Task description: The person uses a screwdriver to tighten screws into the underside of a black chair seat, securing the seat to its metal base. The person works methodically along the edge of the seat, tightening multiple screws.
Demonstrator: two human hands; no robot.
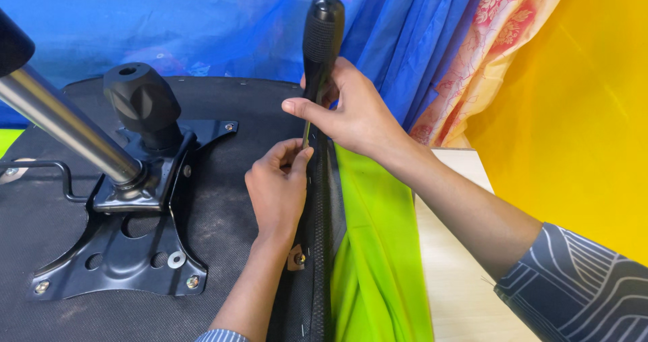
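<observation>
Risk first: the left hand (275, 192) has its fingers (287, 154) pinched right at the thin metal shaft, just under the right hand. If the tip slips off whatever it bears on, it would likely jab those fingertips or gouge the black fabric-covered underside of the upturned chair seat (223, 227). Likely cause: the tool stands near upright at the seat's rim, with little to seat against; the tip itself is hidden behind the fingers, so engagement can't be confirmed.

Second risk: the seat seems to overhang the pale wooden table (452, 261), so a hard push could tip or shift it.

Pose, near to far:
- Left forearm comes up from the bottom edge, wrist straight, fingers curled and closed on the shaft at the seat edge, beside the lime-green seat side (371, 247).
- Right hand (354, 116) reaches in from the right, striped sleeve (574, 281) pulled back, fingers wrapped shut around the lower part of the black ribbed-handle screwdriver (321, 38), thumb pressed across the front.
- Left of both hands, well apart: black steel mounting plate (128, 247) with a chrome gas-lift column (61, 122) and black knob (142, 102).
</observation>
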